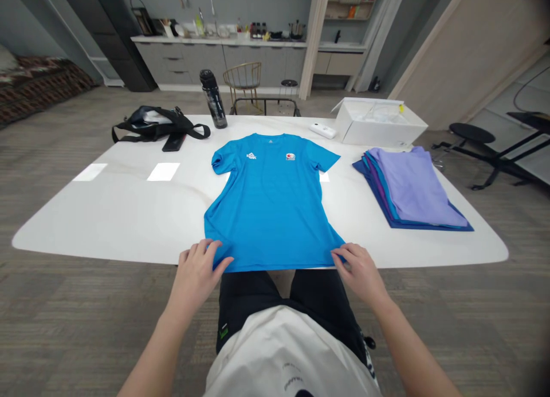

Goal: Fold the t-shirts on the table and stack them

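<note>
A bright blue T-shirt (275,208) lies front up on the white table, its collar away from me and its hem along the near edge. The left sleeve in view is partly bunched; the other is spread out. Small prints show on the chest. At the hem's left corner is my left hand (200,271), thumb and fingers apart over the cloth. My right hand (358,271) pinches the right hem corner between thumb and fingertips.
Folded garments in purple and blue (412,185) are stacked on the right of the table (129,213). Behind them stand a white box (378,125) and a small white device (322,130). A black bag (158,122), phone (174,142) and dark bottle (213,99) occupy the far left.
</note>
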Action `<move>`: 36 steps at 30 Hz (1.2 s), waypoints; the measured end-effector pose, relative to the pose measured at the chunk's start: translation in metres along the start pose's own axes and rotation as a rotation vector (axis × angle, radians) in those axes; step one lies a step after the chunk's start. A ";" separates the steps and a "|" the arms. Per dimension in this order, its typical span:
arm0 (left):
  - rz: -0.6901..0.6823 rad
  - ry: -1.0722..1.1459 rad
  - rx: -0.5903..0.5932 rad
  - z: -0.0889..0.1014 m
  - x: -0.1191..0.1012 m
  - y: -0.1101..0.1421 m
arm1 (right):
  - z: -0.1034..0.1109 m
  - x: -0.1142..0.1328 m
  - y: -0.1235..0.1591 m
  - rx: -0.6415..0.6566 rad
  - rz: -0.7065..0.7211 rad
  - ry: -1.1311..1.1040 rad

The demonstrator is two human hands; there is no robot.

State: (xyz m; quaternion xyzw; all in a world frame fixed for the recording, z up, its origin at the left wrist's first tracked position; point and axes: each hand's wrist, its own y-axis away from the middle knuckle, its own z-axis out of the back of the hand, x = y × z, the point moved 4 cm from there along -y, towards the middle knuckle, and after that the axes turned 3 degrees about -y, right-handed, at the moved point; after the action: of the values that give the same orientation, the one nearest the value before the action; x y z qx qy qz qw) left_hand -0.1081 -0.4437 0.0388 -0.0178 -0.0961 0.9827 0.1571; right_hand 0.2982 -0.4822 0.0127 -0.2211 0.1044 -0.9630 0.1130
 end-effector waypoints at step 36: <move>-0.294 0.196 0.057 -0.077 -0.059 -0.180 | -0.055 0.018 -0.161 0.239 0.111 0.108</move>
State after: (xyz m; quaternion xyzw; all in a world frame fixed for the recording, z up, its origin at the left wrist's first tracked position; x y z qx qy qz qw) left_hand 0.0078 -0.2798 -0.0010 -0.0949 -0.0543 0.9451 0.3079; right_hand 0.2298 -0.3250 0.0118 -0.1479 0.0071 -0.9713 0.1861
